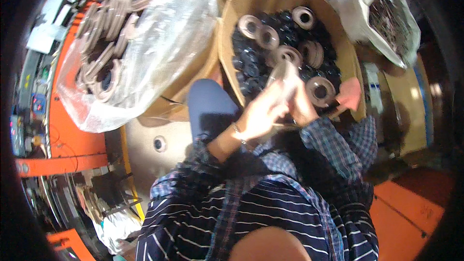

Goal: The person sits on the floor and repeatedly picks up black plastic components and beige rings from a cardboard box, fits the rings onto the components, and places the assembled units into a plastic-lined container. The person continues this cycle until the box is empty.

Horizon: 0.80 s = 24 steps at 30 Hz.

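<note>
My left hand [267,110] and my right hand [302,102] meet over the near side of an open cardboard box [226,34]. Strong light and blur smear the fingers. They look closed together, and whatever is between them cannot be made out. Dark, glossy small pieces [247,65] fill the box. Several beige rings with dark centres lie on top, among them a ring [303,18] at the far side and a ring [330,87] beside my right hand. Just beyond my fingertips is another beige ring [290,52], partly covered.
At the left a clear plastic bag [176,43] holds several beige rings [108,19]. One ring [155,143] lies on the floor. A pink cloth-like piece [349,94] rests at the box's right edge. A white sack [353,2] with thin dark strands stands far right.
</note>
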Tool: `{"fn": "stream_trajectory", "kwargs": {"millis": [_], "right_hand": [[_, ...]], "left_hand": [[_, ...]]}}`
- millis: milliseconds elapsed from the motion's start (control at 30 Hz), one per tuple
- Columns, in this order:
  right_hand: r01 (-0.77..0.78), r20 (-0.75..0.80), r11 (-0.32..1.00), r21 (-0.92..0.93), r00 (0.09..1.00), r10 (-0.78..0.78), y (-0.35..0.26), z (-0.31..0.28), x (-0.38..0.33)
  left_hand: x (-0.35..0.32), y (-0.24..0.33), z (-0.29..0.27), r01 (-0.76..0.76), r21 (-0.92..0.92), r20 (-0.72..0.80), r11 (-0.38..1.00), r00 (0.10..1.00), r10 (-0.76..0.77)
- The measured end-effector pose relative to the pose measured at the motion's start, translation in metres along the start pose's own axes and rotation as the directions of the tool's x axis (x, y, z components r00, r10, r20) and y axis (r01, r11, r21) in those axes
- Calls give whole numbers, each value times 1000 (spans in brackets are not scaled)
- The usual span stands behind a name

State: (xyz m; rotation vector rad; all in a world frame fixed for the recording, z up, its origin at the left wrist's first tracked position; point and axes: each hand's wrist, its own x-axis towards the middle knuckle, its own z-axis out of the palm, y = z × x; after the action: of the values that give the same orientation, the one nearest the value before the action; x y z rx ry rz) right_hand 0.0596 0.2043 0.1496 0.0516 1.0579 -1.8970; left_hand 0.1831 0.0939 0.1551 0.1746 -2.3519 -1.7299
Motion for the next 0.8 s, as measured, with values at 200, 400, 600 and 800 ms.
{"fn": "stream_trajectory", "kwargs": {"millis": [200,400,600,800], "right_hand": [[30,-26,810,-585,998,-56,-15,-4,-4],[182,99,753,-633,983,-155,-4,0,-6],[-249,494,966,-66,833,248,-7,-13,-13],[-90,11,-501,-861,981,-195,-26,-98,32]], "left_hand": [[-5,8,-11,130,-337,-130,933,975,-183],[-9,29,-16,157,-98,-123,983,978,-169],[-22,53,-54,-256,654,226,712,964,139],[47,174,-240,-58,996,-24,65,537,843]]}}
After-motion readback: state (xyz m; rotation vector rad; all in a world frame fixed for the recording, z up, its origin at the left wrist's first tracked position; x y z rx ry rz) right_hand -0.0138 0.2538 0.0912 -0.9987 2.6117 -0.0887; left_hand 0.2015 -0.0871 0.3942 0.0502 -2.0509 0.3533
